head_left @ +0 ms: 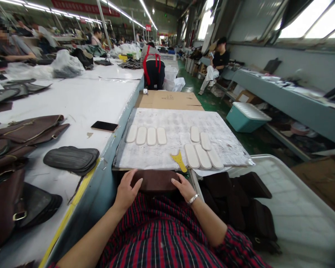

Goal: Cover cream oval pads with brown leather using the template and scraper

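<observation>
Close to my body, a dark brown leather piece with rounded ends is held between both hands. My left hand grips its left end, thumb on the near face. At the opposite end my right hand closes on it the same way, a metal watch on that wrist. Just beyond lies a white-covered board. On it rest several cream oval pads in a row at the left and more cream pads at the right. A yellow forked tool lies near the board's front edge.
To the right, a pale plastic bin holds dark brown leather pieces. The white table at left carries a phone, stacked black ovals and brown bags. A person in a red apron bends over ahead.
</observation>
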